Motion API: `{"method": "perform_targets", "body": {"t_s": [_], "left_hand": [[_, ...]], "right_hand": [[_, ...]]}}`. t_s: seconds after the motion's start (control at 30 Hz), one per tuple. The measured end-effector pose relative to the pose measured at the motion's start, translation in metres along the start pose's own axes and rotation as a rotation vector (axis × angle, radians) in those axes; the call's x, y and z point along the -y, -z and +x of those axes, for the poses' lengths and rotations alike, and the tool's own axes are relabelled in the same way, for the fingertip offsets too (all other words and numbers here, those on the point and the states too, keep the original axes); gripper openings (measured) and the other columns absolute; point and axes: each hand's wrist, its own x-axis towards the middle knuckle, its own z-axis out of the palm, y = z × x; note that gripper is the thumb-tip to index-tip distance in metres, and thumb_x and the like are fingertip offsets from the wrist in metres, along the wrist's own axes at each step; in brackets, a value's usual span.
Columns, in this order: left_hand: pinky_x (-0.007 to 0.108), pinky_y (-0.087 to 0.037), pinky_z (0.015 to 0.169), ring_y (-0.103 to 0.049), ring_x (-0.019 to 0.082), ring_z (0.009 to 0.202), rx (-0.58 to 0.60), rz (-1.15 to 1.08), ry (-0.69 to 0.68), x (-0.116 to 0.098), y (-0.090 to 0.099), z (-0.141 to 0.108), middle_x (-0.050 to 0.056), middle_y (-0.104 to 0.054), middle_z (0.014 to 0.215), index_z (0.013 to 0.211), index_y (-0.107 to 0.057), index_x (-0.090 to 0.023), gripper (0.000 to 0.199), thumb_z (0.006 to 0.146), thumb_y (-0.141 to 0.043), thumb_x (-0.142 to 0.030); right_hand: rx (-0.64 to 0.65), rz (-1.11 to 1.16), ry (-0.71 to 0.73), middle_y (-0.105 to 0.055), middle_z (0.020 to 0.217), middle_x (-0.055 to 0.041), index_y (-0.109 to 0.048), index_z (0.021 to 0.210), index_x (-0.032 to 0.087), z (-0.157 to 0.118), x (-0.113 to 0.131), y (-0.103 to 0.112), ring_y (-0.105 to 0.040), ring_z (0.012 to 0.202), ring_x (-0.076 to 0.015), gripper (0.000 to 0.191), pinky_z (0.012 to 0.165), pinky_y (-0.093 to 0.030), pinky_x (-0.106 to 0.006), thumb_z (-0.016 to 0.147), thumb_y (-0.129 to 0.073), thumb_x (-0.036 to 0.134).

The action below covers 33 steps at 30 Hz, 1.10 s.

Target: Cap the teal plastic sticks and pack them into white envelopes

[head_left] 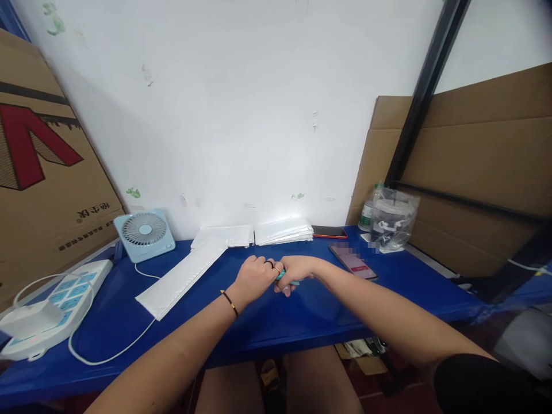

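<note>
My left hand point(255, 278) is closed in a fist above the blue table, a beaded bracelet point(230, 303) on its wrist. Dark and orange-brown bands circle its fingers near the knuckles. Against it presses my right hand point(297, 269), its fingers curled closed. A small teal thing point(281, 275) shows between the two hands, with a pale blue tip by the right fingers. Its kind is mostly hidden, and whether the left fingers grip it too is unclear. Behind the hands, white padded envelopes point(284, 231) lie stacked by the wall; another long white envelope point(183, 280) lies slanted at left.
On the blue table point(276, 330) stand a light blue fan point(146, 234) and a white power strip point(84, 299) with a cable. Two phones lie at right: one lit point(353, 261), one dark point(330, 232). A bottle point(366, 215) and bagged cup point(393, 221) stand beyond.
</note>
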Motion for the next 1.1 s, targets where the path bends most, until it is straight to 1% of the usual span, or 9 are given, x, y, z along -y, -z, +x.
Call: {"method": "perform_targets", "body": {"t_s": [0.07, 0.23, 0.33, 0.47, 0.57, 0.7, 0.8, 0.9, 1.1], "left_hand": [[0.034, -0.039, 0.074, -0.059, 0.023, 0.085, 0.029, 0.003, 0.066, -0.001, 0.002, -0.001, 0.012, -0.065, 0.087, 0.099, -0.056, -0.019, 0.022, 0.087, -0.038, -0.02], [0.03, -0.041, 0.057, -0.063, 0.025, 0.073, 0.23, -0.156, 0.275, 0.006, 0.006, 0.002, 0.009, -0.067, 0.083, 0.088, -0.061, -0.02, 0.025, 0.078, -0.051, -0.041], [0.033, -0.041, 0.06, -0.063, 0.026, 0.073, 0.173, -0.098, 0.248, 0.002, 0.005, 0.002, 0.011, -0.067, 0.082, 0.087, -0.061, -0.018, 0.025, 0.084, -0.043, -0.034], [0.036, -0.039, 0.075, -0.06, 0.025, 0.084, 0.089, -0.011, 0.102, -0.003, 0.002, -0.001, 0.013, -0.065, 0.085, 0.095, -0.059, -0.016, 0.021, 0.084, -0.043, -0.024], [0.039, -0.036, 0.086, -0.054, 0.027, 0.101, 0.027, 0.028, 0.178, 0.014, -0.001, -0.006, 0.013, -0.061, 0.106, 0.115, -0.051, -0.021, 0.036, 0.079, -0.052, -0.027], [0.058, -0.026, 0.094, -0.023, 0.044, 0.128, -0.027, 0.193, 0.622, 0.067, -0.016, -0.027, 0.02, -0.03, 0.141, 0.138, -0.026, -0.021, 0.084, 0.066, -0.066, -0.042], [0.054, -0.038, 0.083, -0.043, 0.042, 0.115, 0.067, 0.239, 0.776, 0.107, -0.024, -0.049, 0.026, -0.039, 0.132, 0.134, -0.032, -0.013, 0.06, 0.078, -0.051, -0.028], [0.038, -0.046, 0.07, -0.062, 0.029, 0.088, 0.159, 0.152, 0.731, 0.127, -0.014, -0.059, 0.019, -0.058, 0.107, 0.121, -0.047, -0.012, 0.041, 0.085, -0.028, -0.014], [0.034, -0.045, 0.076, -0.061, 0.025, 0.091, 0.113, -0.053, 0.449, 0.118, 0.039, -0.025, 0.012, -0.065, 0.099, 0.121, -0.045, -0.014, 0.043, 0.081, -0.032, -0.023]], "right_hand": [[-0.098, -0.082, -0.023, -0.07, 0.079, -0.0065, -0.063, 0.082, 0.014, -0.002, 0.004, -0.005, -0.065, 0.067, -0.0167, 0.025, 0.058, -0.047, -0.023, 0.074, -0.061, 0.038], [-0.606, -0.699, -0.008, -0.066, 0.095, -0.0147, -0.06, 0.096, 0.016, -0.007, 0.014, -0.015, -0.062, 0.09, -0.0278, 0.021, 0.074, -0.045, -0.036, 0.077, -0.055, 0.021], [-0.526, -0.614, -0.088, -0.067, 0.093, -0.0129, -0.062, 0.092, 0.017, -0.005, 0.014, -0.013, -0.063, 0.086, -0.0273, 0.023, 0.07, -0.046, -0.034, 0.073, -0.06, 0.03], [-0.143, -0.173, -0.144, -0.07, 0.079, -0.0081, -0.065, 0.083, 0.015, 0.003, 0.008, -0.015, -0.066, 0.068, -0.0191, 0.03, 0.058, -0.048, -0.025, 0.071, -0.061, 0.043], [-0.303, -0.275, -0.175, -0.07, 0.086, -0.0111, -0.067, 0.088, 0.016, 0.008, 0.0, -0.019, -0.066, 0.076, -0.0235, 0.032, 0.062, -0.049, -0.03, 0.074, -0.058, 0.043], [-0.495, -0.499, -0.251, -0.068, 0.093, -0.0137, -0.066, 0.094, 0.018, 0.004, -0.014, -0.016, -0.064, 0.085, -0.0284, 0.029, 0.069, -0.048, -0.036, 0.076, -0.055, 0.038], [-0.511, -0.508, -0.262, -0.068, 0.092, -0.013, -0.066, 0.093, 0.019, -0.003, -0.025, -0.01, -0.064, 0.082, -0.0276, 0.028, 0.068, -0.048, -0.036, 0.078, -0.052, 0.038], [-0.507, -0.503, -0.271, -0.067, 0.092, -0.0122, -0.065, 0.093, 0.02, -0.01, -0.033, -0.005, -0.064, 0.082, -0.0274, 0.027, 0.067, -0.048, -0.037, 0.079, -0.051, 0.038], [-0.529, -0.529, -0.269, -0.067, 0.093, -0.0122, -0.064, 0.096, 0.021, -0.025, -0.039, 0.004, -0.063, 0.086, -0.0279, 0.029, 0.07, -0.047, -0.036, 0.08, -0.049, 0.039]]}}
